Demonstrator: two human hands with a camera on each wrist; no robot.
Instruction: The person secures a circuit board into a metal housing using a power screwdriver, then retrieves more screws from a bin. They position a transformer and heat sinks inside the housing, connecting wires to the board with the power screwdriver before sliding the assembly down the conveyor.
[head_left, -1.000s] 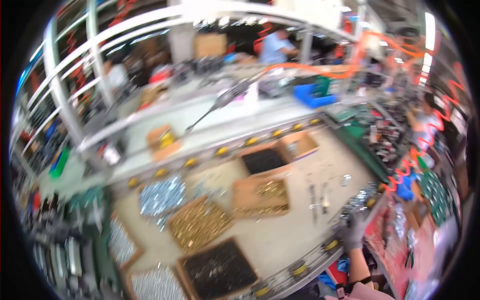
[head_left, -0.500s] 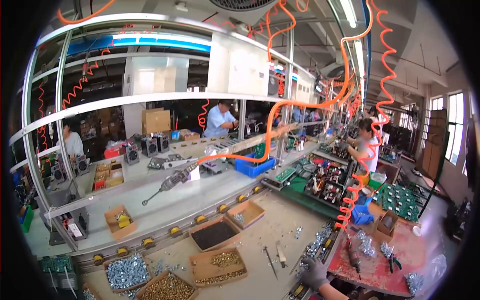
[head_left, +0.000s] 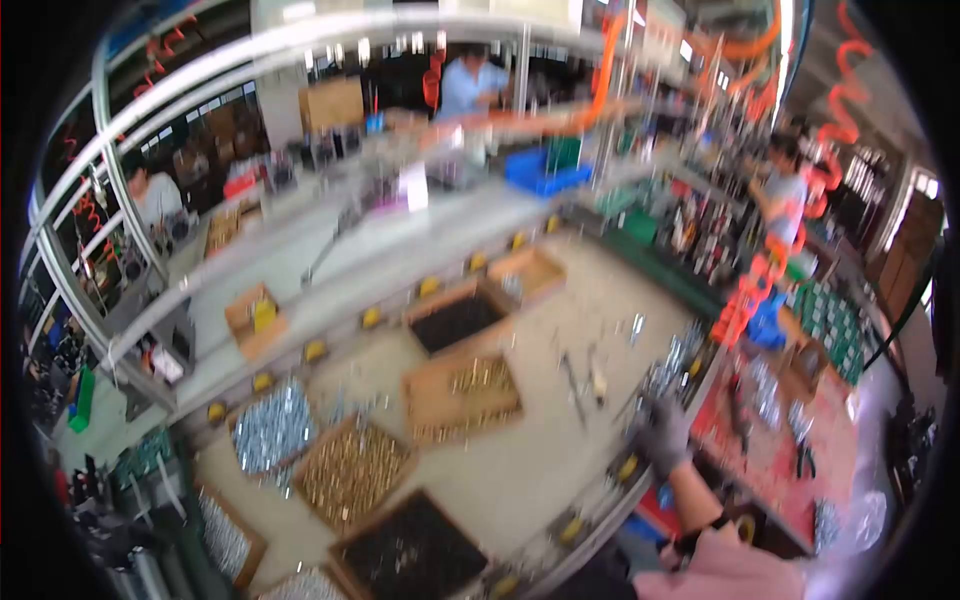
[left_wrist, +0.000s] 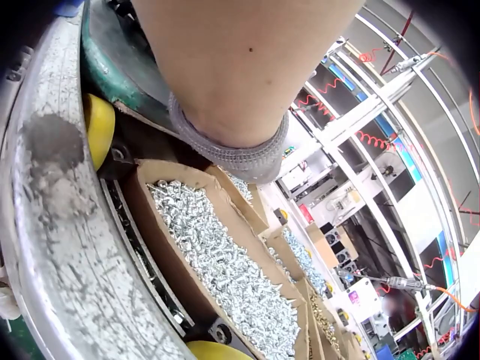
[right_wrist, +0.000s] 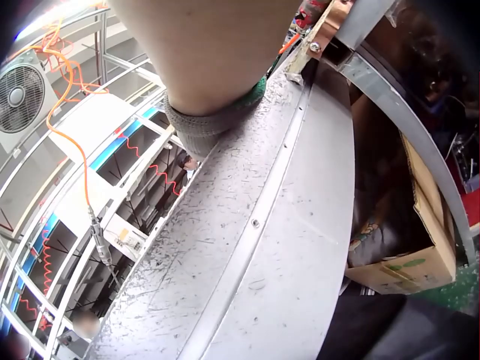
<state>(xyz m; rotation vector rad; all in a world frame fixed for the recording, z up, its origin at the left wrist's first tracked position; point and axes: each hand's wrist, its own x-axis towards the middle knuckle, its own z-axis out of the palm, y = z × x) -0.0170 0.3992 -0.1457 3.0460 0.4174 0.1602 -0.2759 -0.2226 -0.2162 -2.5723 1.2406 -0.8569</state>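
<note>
My right hand (head_left: 665,438), in a grey glove, is at the table's near rail, its fingertips beside a strip of loose silver screws (head_left: 672,368). Its fingers are blurred in the head view and hidden beyond the wrist in the right wrist view, so I cannot tell whether they hold anything. Two slim hand tools, one dark (head_left: 573,388) and one with a pale handle (head_left: 598,378), lie left of that hand. Of my left hand, only the glove cuff (left_wrist: 232,154) shows, in the left wrist view, above a cardboard box of silver screws (left_wrist: 217,259). The head view does not include it.
Open boxes hold silver fasteners (head_left: 272,428), brass ones (head_left: 355,468) and black ones (head_left: 410,552). Yellow rollers (head_left: 628,468) line the rails. A power screwdriver (head_left: 345,218) hangs over the far bench. To the right stands a red-topped table (head_left: 720,425) with tools.
The head view tilted up, then back down and sideways, shifting the whole scene. My right hand stays at the near rail by the loose silver screws throughout.
</note>
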